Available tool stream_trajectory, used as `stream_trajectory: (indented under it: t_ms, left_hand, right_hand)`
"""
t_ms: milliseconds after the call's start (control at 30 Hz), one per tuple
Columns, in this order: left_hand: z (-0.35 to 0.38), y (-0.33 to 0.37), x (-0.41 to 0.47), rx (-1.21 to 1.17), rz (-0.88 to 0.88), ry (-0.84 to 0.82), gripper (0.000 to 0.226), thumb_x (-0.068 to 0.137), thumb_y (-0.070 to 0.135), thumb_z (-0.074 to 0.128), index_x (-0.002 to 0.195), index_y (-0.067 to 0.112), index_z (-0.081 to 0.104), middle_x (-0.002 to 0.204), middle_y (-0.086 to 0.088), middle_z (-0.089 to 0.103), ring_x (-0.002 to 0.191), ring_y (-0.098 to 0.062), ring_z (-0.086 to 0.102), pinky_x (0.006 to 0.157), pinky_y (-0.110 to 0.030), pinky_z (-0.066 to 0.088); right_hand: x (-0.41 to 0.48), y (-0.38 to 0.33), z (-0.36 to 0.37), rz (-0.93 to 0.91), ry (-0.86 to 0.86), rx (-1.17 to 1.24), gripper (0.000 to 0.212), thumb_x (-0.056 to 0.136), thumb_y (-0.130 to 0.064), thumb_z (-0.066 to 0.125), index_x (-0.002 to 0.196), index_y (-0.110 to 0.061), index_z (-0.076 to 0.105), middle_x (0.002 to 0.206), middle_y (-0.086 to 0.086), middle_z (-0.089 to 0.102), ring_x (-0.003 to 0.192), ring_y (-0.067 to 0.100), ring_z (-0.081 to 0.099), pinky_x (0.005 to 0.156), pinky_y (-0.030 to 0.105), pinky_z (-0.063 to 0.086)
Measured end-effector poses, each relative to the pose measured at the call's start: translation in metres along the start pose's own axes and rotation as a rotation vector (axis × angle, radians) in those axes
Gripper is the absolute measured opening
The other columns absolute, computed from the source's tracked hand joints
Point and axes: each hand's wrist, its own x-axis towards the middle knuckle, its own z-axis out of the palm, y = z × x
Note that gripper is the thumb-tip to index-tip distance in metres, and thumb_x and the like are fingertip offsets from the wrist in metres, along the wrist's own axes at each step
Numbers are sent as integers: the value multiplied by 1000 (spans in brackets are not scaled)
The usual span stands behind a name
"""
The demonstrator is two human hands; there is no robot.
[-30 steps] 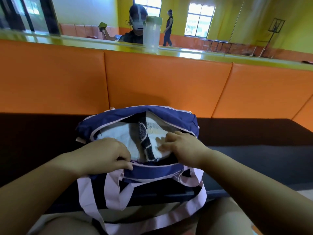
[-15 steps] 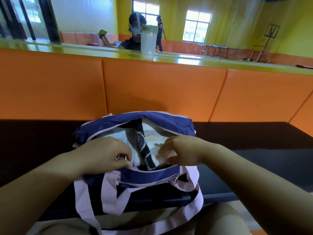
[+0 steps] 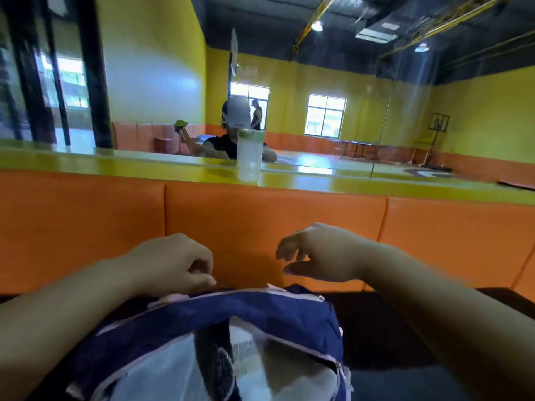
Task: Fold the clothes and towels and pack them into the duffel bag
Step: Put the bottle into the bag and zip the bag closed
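Since the earlier frame both hands have been lifted out of the duffel bag (image 3: 220,337) at 6 o'clock, left hand (image 3: 170,263) loosely curled, right hand (image 3: 321,253) spread, nothing held, probably for zipping over the packed towels (image 3: 260,371).

The duffel bag (image 3: 231,316) runs off the bottom edge, its near side unseen. The folded clothes (image 3: 179,371) inside it are smeared by motion blur, patterns unreadable.
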Motion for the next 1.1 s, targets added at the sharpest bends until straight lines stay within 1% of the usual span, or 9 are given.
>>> stream_trajectory:
  t_ms: [167, 300, 433, 500, 633, 800, 900, 967, 1100]
  left_hand:
    - [-5, -50, 63, 80, -145, 60, 22, 82, 54, 58, 95, 37, 60, 84, 15, 59, 79, -5, 55, 67, -30, 48]
    - [-4, -83, 115, 84, -212, 202, 43, 85, 52, 55, 123, 34, 49, 116, 10, 53, 109, -11, 50, 89, -34, 48]
    - [1, -107, 158, 177, -279, 332, 63, 86, 54, 52, 141, 30, 34, 141, 4, 35, 132, -21, 29, 103, -38, 39]
    - [5, -117, 172, 176, -301, 394, 64, 86, 54, 53, 142, 29, 35, 150, 1, 29, 138, -24, 23, 106, -42, 35]
    - [12, -135, 184, 103, -227, 484, 57, 85, 54, 55, 135, 29, 47, 138, 4, 49, 126, -21, 45, 103, -37, 36]
    - [14, -143, 184, 59, -184, 580, 54, 79, 53, 64, 126, 27, 58, 125, 4, 61, 115, -22, 57, 94, -37, 42]
    - [14, -141, 184, 48, -193, 578, 55, 80, 53, 62, 128, 28, 55, 129, 5, 58, 118, -21, 54, 97, -37, 39]
    - [13, -140, 184, 54, -208, 555, 57, 84, 55, 55, 135, 31, 47, 136, 8, 50, 125, -17, 47, 102, -33, 34]
    - [10, -134, 184, 46, -230, 497, 58, 89, 52, 50, 141, 30, 37, 144, 8, 41, 131, -15, 38, 108, -30, 25]
  right_hand:
    - [60, 40, -26, 106, 45, -107, 30, 90, -39, 57, 119, -31, 59, 111, -9, 68, 106, 17, 57, 82, 27, 45]
    - [118, 71, -36, 198, 173, -190, 36, 88, -43, 56, 122, -32, 52, 112, -8, 67, 110, 20, 56, 85, 35, 49]
    - [174, 92, -45, 237, 390, -179, 50, 87, -41, 60, 132, -27, 43, 134, 0, 51, 119, 26, 51, 88, 40, 49]
    - [200, 99, -51, 243, 475, -191, 62, 86, -41, 62, 139, -23, 36, 144, 4, 40, 125, 30, 44, 93, 42, 46]
    - [243, 106, -62, 242, 558, -149, 77, 84, -45, 63, 145, -21, 24, 147, 8, 32, 131, 32, 33, 102, 46, 40]
    - [274, 106, -57, 278, 437, -61, 90, 84, -50, 62, 151, -24, 6, 154, 9, 22, 135, 35, 31, 105, 44, 35]
    - [280, 105, -54, 321, 516, 35, 74, 85, -52, 60, 145, -24, 27, 138, 10, 39, 117, 33, 51, 91, 38, 45]
    - [279, 102, -60, 349, 611, 118, 54, 85, -49, 61, 130, -25, 44, 122, 8, 46, 97, 28, 55, 76, 33, 46]
    - [267, 92, -74, 325, 589, 227, 37, 79, -37, 70, 104, -26, 45, 100, 6, 54, 79, 22, 52, 63, 31, 45]
